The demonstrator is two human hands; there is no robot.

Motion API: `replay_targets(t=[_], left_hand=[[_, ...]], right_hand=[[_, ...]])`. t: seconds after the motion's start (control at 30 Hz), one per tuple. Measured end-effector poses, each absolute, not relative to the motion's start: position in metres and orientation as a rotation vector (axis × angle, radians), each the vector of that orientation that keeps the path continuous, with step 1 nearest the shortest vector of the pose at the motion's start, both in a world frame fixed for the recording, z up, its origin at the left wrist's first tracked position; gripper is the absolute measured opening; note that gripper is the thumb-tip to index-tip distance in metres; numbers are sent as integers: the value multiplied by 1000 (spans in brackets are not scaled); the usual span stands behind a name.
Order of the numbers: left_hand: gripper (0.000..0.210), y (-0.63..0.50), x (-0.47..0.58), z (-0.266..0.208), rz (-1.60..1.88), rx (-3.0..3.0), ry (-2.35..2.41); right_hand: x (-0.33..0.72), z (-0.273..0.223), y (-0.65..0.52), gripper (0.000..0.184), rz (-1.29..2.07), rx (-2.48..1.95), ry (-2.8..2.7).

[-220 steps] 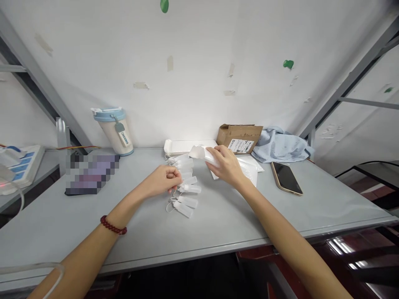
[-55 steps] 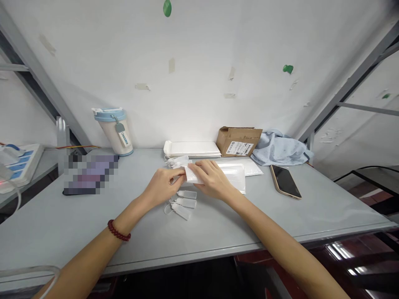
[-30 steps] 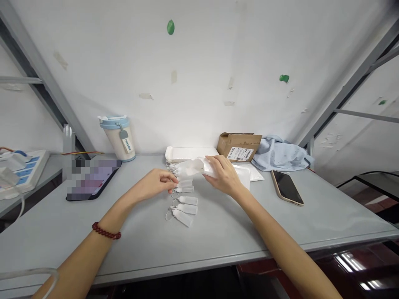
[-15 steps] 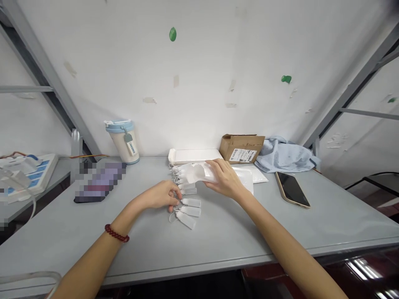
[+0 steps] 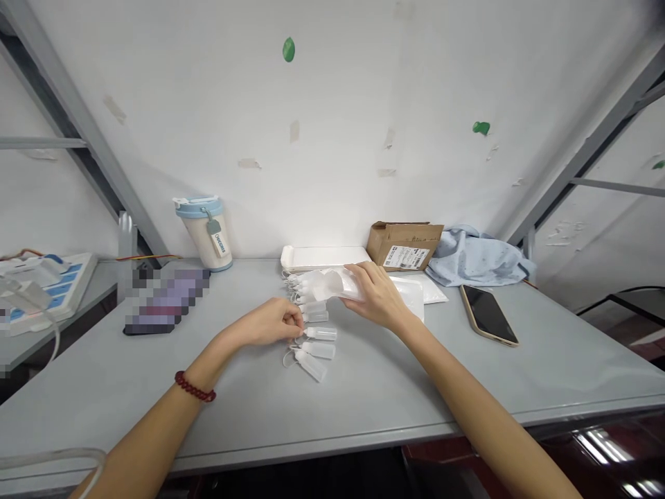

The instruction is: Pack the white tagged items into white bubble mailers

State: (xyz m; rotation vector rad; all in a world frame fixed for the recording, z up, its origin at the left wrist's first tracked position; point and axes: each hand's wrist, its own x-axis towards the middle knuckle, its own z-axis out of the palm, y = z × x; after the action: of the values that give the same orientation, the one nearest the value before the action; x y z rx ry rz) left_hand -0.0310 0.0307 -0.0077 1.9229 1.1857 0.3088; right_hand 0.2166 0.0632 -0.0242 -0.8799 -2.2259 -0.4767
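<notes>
Several small translucent plastic bottles with looped strings lie in a column on the grey table [image 5: 249, 409]. My left hand [image 5: 275, 321] pinches the string end of one small bottle [image 5: 321, 334], its thumb and fingertips together. Two more bottles lie just below it, the nearest bottle [image 5: 311, 365] slanting toward the table's front. My right hand [image 5: 377, 294] is closed around a white padded bag [image 5: 343, 284], whose mouth gapes toward the left. Behind that bag's mouth sits a cluster of more bottles [image 5: 306, 283], partly hidden.
A white flat box [image 5: 325, 258] and a cardboard box [image 5: 405, 247] stand against the wall, with a blue cloth [image 5: 475, 256] beside them. A phone [image 5: 488, 315] lies at right. At left are a tumbler [image 5: 205, 234], a blurred purple item [image 5: 169, 301] and a power strip [image 5: 67, 294].
My left fingers have closed into a pinch at the bottle's string end, and that bottle has shifted up slightly. My right hand keeps its hold on the bag.
</notes>
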Motion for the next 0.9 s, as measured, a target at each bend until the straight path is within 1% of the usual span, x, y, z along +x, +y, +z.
replay_targets(t=[0.13, 0.3, 0.43, 0.57, 0.7, 0.9], left_hand=[[19, 29, -31, 0, 424, 1941, 1174], [18, 26, -36, 13, 540, 1783, 1152], [18, 26, -44, 18, 781, 1725, 1131], [19, 30, -47, 16, 975, 1657, 1236], [18, 32, -41, 11, 1016, 1578, 1292], [20, 28, -25, 5, 968, 1569, 1292]], right_hand=[[217, -24, 64, 50, -490, -882, -2238], [217, -25, 64, 49, -513, -874, -2228], [216, -26, 64, 48, -500, -886, -2235], [215, -26, 63, 49, -485, -891, -2260], [212, -27, 62, 48, -465, -876, -2291], [205, -28, 57, 47, -478, -826, -2315]])
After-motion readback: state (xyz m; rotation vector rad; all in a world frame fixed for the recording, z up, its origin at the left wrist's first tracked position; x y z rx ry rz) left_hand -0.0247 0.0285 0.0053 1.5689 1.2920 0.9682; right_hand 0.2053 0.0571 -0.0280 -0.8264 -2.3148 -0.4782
